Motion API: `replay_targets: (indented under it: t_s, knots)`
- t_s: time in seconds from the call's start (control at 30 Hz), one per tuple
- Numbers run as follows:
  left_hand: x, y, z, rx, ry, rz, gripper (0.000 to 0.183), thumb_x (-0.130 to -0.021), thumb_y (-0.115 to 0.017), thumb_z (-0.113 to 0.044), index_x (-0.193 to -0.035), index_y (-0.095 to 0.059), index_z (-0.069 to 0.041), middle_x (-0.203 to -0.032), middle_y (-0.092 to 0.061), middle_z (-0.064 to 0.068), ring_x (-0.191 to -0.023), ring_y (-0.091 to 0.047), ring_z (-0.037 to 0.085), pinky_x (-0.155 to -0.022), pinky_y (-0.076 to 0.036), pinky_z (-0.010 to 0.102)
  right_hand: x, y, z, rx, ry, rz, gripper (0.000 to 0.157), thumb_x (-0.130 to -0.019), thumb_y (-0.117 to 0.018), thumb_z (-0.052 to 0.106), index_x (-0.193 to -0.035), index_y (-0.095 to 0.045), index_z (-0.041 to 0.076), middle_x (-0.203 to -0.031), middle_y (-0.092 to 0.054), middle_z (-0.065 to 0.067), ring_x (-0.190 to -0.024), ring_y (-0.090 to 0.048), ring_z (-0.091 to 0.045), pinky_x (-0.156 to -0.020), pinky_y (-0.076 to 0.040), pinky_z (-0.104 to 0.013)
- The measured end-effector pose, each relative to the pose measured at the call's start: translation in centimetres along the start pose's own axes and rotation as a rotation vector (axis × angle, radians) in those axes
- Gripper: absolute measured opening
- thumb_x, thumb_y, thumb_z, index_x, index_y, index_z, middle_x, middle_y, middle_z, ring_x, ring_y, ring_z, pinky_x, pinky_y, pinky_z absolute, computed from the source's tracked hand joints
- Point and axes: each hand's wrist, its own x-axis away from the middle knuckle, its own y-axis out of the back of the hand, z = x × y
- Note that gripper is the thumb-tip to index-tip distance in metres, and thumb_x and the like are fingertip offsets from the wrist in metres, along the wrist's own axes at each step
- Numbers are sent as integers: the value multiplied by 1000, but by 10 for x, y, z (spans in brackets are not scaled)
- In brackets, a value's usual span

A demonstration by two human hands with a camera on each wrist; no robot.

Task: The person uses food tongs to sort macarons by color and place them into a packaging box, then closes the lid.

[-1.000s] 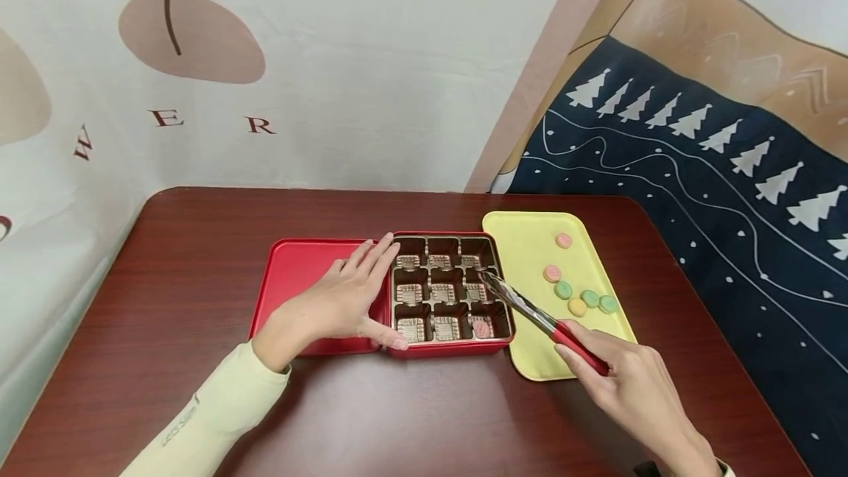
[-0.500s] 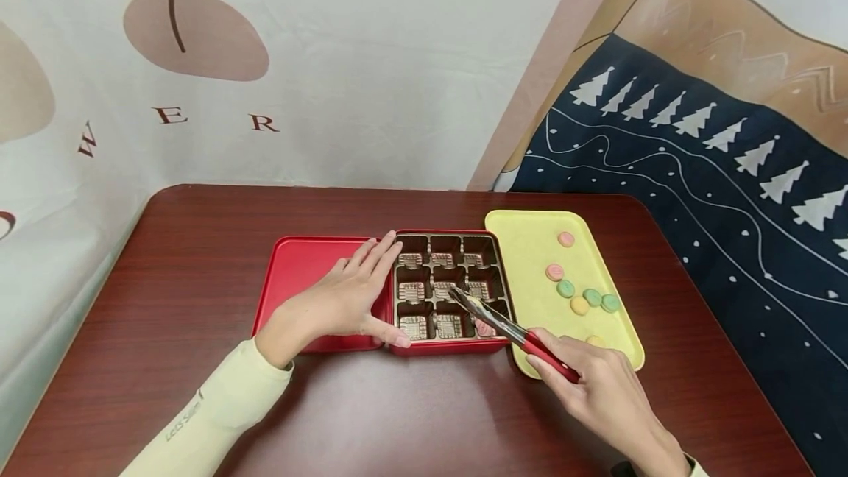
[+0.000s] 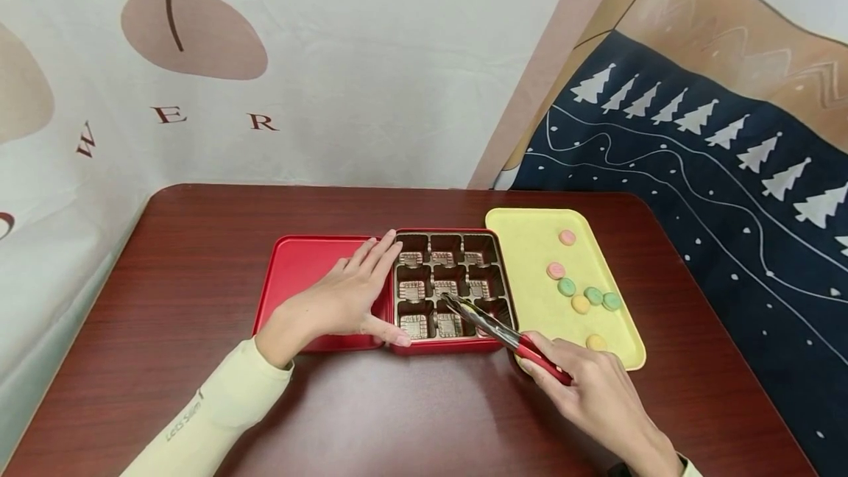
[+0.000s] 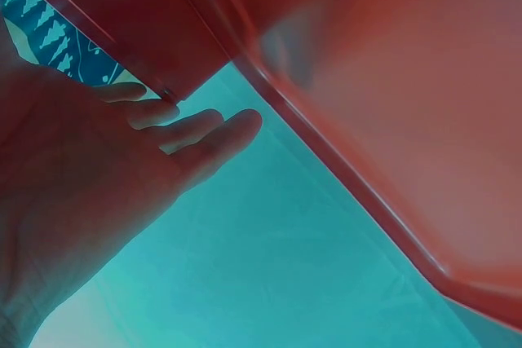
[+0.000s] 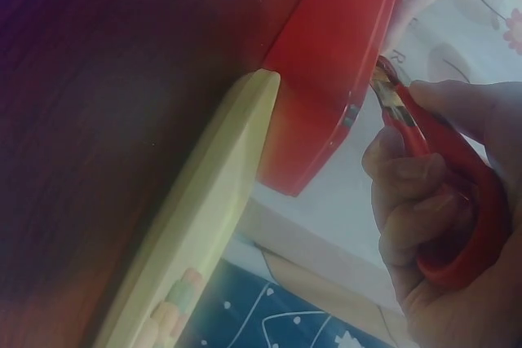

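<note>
My left hand (image 3: 334, 302) lies with spread, straight fingers along the left edge of a red box (image 3: 450, 347). A brown divider (image 3: 429, 309) splits the box into several square compartments. Red-handled metal tongs (image 3: 500, 331) are in my right hand (image 3: 589, 381), their tips over the middle of the box near the centre compartment. A little yellow shows between the tong arms. The tongs partly cover a pink disc in the front right compartment. In the right wrist view, my curled fingers (image 5: 408, 209) grip the red tong handle (image 5: 481, 201).
On the right stands a yellow tray (image 3: 530, 241) bearing small round pink (image 3: 556, 270), green (image 3: 566, 286) and yellow (image 3: 596, 342) sweets. A flat red lid (image 3: 301, 263) lies left of the box, under my left hand. Printed cloths hang behind the brown table (image 3: 397, 411).
My right hand has carried the tongs leftward, from the right-hand column of the box to around its middle, uncovering a yellow sweet on the tray. My left hand stays in place.
</note>
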Motion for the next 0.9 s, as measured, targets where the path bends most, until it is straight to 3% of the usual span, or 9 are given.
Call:
replay_targets:
  t_s: [0.4, 0.7, 0.83, 0.9]
  knots:
    - [-2, 0, -1, -42, -18, -13, 146, -76, -84, -81, -174, -11, 0, -182, -1, 17, -164, -12, 48, -124, -25, 71, 4, -3, -4, 4, -6, -8, 36, -97, -84, 38, -131, -81, 24, -87, -66, 27, -65, -50, 6, -56, -40, -17]
    - [-2, 1, 0, -58, -24, -23, 147, -76, -85, -80, -174, -9, 0, -182, -1, 18, -164, -12, 48, -124, -22, 70, 6, -3, -3, 15, -14, -26, 48, -87, -94, 28, -132, -81, 18, -103, -79, 12, -74, -63, 0, -58, -46, -19]
    - [-1, 0, 1, -37, -36, -35, 149, -76, -86, -80, -174, -7, -2, -182, -1, 18, -164, -10, 47, -125, -22, 70, 5, -1, 0, -2, -41, 3, 56, -82, -97, 26, -134, -79, 16, -102, -78, 10, -72, -58, 2, -58, -41, -15]
    - [0, -1, 2, -23, -45, -41, 149, -75, -86, -79, -174, -6, -2, -182, 0, 18, -165, -9, 46, -125, -21, 69, 6, 0, 1, -5, -47, 18, 58, -81, -97, 26, -135, -78, 16, -94, -72, 16, -69, -51, 3, -57, -37, -13]
